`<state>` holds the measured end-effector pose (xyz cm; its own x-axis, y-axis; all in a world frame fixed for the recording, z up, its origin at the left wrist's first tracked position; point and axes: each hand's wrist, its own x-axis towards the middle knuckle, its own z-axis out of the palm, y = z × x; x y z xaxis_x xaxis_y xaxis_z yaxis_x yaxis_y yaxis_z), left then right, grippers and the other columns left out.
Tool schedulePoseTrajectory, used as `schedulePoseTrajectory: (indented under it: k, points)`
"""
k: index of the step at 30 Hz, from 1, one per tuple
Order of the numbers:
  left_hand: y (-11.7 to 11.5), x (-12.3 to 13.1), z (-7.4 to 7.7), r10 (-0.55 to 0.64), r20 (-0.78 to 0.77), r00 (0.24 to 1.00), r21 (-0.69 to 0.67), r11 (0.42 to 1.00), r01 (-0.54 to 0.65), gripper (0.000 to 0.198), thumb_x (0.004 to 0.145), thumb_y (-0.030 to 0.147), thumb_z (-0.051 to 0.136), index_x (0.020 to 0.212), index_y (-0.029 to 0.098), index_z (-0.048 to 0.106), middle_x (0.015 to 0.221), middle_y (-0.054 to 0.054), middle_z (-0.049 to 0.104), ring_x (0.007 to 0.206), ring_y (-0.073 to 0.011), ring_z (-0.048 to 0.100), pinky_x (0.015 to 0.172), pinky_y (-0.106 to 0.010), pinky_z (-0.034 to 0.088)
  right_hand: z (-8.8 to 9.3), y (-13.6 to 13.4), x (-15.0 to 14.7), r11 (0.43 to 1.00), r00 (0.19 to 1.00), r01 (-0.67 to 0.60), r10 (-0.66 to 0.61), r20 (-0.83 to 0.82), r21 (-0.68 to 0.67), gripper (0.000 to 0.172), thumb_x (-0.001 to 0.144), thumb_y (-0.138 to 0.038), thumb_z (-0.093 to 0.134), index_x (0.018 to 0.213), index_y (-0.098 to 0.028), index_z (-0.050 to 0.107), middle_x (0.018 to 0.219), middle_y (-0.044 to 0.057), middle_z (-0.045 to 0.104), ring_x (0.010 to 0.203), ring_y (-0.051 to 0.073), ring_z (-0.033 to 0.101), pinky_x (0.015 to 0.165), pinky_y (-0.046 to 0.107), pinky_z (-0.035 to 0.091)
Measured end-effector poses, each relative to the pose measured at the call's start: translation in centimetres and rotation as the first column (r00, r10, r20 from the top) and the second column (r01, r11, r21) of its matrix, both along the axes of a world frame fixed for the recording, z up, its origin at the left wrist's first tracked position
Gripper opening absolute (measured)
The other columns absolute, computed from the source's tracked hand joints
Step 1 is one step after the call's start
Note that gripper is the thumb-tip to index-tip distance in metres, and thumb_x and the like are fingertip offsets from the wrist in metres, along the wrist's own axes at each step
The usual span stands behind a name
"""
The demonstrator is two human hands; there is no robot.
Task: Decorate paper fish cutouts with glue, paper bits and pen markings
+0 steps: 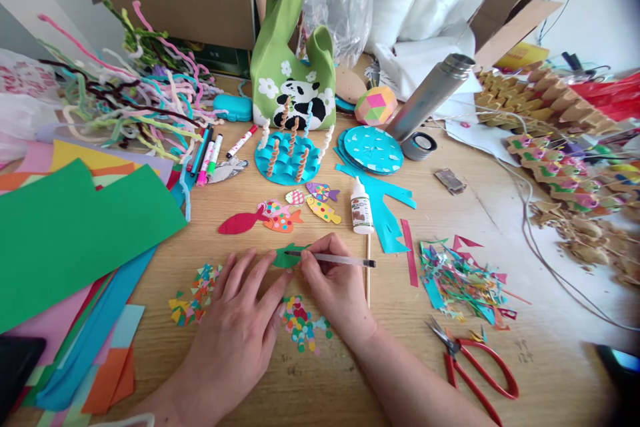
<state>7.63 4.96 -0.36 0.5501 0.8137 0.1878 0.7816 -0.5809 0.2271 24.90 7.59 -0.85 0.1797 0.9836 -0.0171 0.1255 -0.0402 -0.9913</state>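
A pen (345, 259) with a clear barrel and black end is pinched in my right hand (336, 287), its tip on a small green paper fish (287, 256). My left hand (243, 310) lies with fingers stretched out, the fingertips at the left and lower edge of that fish. Just beyond are decorated paper fish: a red one (240, 221), an orange one (283, 221), a yellow one (323, 210) and a purple one (321, 191). Colourful paper dots (303, 327) lie between my hands, and small paper triangles (193, 297) lie left of my left hand.
Green card (90, 233) and coloured sheets cover the left side. A white glue bottle (361, 207) stands ahead of my right hand. Red-handled scissors (470, 360) and paper scraps (465, 283) lie to the right. Farther back are a blue paper disc (285, 173), a green panda bag (273, 73) and a steel flask (430, 97).
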Motion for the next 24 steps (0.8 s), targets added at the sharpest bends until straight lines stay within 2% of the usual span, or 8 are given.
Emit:
schedulePoseTrajectory:
  k: [24]
  points:
    - [0.02, 0.01, 0.08, -0.008, 0.007, 1.000, 0.000, 1.000, 0.008, 0.043, 0.094, 0.020, 0.051, 0.137, 0.023, 0.054, 0.145, -0.011, 0.047, 0.136, -0.0351, 0.037, 0.112, -0.063, 0.036, 0.32, 0.08, -0.03, 1.000, 1.000, 0.005, -0.005, -0.007, 0.017, 0.014, 0.081, -0.023, 0.061, 0.072, -0.021, 0.051, 0.060, -0.005, 0.049, 0.050, 0.010, 0.043, 0.045, 0.021, 0.032]
